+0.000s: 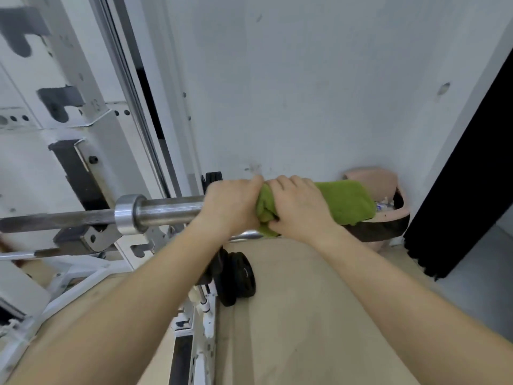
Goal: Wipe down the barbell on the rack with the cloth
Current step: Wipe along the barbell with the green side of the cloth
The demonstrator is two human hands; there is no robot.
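Observation:
A steel barbell (169, 209) lies across the white rack (91, 120), its thick sleeve running right from a shiny collar. A green cloth (344, 202) is wrapped over the outer end of the sleeve and hides the tip. My left hand (231, 207) grips the bare sleeve just left of the cloth, touching its bunched edge. My right hand (301, 208) is closed around the cloth and the sleeve under it. The two hands sit side by side.
Black weight plates (240, 276) lean on a low peg of the rack, below my arms. A pink bin (385, 215) with a dark liner stands in the corner behind the cloth. A white wall is straight ahead and a black panel (458, 176) stands at the right.

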